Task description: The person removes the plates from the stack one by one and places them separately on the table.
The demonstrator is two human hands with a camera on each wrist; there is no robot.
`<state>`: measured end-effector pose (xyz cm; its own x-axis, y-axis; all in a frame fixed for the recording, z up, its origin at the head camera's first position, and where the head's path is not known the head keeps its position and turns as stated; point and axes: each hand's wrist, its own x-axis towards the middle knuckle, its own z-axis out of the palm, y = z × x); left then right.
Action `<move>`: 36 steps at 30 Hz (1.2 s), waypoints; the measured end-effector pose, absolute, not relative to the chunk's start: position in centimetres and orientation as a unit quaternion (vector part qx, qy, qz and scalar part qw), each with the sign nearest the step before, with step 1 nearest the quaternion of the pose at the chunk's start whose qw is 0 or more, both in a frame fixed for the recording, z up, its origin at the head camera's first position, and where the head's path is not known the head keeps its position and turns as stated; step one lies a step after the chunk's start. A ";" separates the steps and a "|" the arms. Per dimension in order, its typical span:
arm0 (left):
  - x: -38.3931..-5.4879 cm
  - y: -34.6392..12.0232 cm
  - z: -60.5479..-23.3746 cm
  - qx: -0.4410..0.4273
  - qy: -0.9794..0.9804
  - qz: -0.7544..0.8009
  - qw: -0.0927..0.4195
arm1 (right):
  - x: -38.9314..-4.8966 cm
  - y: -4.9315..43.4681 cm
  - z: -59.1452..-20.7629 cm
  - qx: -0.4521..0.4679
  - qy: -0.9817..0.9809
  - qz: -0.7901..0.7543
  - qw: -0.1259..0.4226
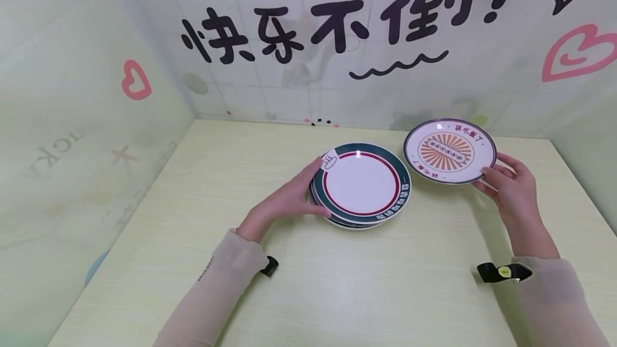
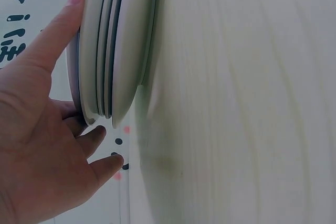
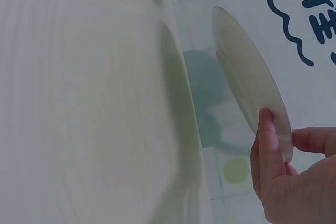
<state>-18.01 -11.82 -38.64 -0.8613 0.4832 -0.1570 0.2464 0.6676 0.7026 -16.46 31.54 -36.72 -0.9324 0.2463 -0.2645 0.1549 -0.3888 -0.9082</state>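
A stack of several plates (image 1: pixel 360 186) sits on the table, topped by one with a green band, a red ring and a white centre. My left hand (image 1: pixel 295 189) holds the stack by its left edge, thumb at the near rim and index finger farther back. In the left wrist view, the other fingers of my left hand (image 2: pixel 58 114) are apart from the stacked plates (image 2: pixel 128 45). To the right, my right hand (image 1: pixel 513 189) pinches a small dark-rimmed plate (image 1: pixel 445 151) with an orange sunburst. The right wrist view shows this plate (image 3: pixel 247 72) tilted and raised off the table.
A pale wood-grain table (image 1: pixel 366 293) lies under both arms. Behind it stands a printed backdrop (image 1: pixel 299 90) with black characters and hearts, close beyond the plates. Side panels (image 1: pixel 72 149) border the table. Each wrist carries a black strap (image 1: pixel 501 272).
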 end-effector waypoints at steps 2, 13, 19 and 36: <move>-18.0 -11.8 -38.7 0.201 0.898 0.354 0.168 | -16.5 31.6 -36.8 -0.183 -0.555 0.811 0.027; -18.1 -11.9 -38.9 0.202 0.898 0.355 0.167 | -16.6 31.8 -37.3 -0.193 -0.559 0.806 0.014; -18.1 -11.9 -38.9 0.201 0.899 0.352 0.166 | -16.5 31.8 -37.5 -0.192 -0.555 0.809 0.011; -18.1 -11.9 -38.8 0.200 0.901 0.347 0.167 | -16.9 32.0 -38.0 -0.215 -0.572 0.791 -0.016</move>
<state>-18.08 -11.87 -38.81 -0.8645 0.4759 -0.1619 0.2442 0.6791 0.6922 -16.85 31.96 -38.00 -0.9066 0.2209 -0.3594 0.2722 -0.3445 -0.8985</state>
